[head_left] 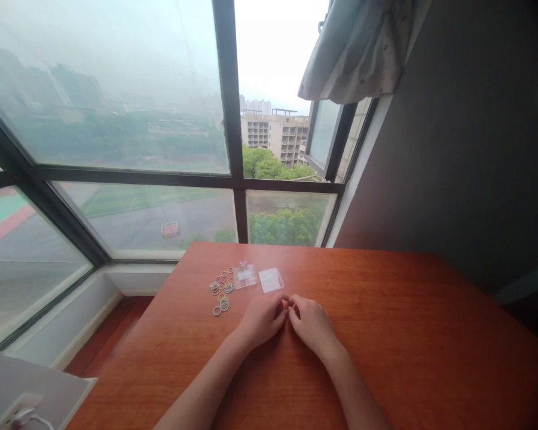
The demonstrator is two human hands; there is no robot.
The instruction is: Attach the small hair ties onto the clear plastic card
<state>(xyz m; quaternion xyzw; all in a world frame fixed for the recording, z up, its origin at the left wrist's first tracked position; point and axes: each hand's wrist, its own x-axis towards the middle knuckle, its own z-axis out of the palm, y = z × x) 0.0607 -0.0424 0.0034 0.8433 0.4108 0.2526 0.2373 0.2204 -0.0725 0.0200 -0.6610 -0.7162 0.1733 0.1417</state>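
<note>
Both hands are down on the table [385,310], fingertips meeting in the middle. The left hand [260,318] and right hand [312,322] are curled in toward each other and seem to be pinching something tiny between them — probably one of the small rings, but it's too small to tell for sure, so I can't say what they've got hold of.

Just beyond the left hand, a bit to the left, there's a loose scatter of little rings [221,289] in mixed colours lying flat on the wood. Right beside them, farther to the right, sit a small clear box [244,275] and its clear lid [271,279], side by side and apart from each other.

Progress-wise — looks early to me. Nearly all the rings are still spread out, and I can't make out any in the box. Beyond the far edge is a big window [161,119] with a curtain [354,48] bunched up top right.
</note>
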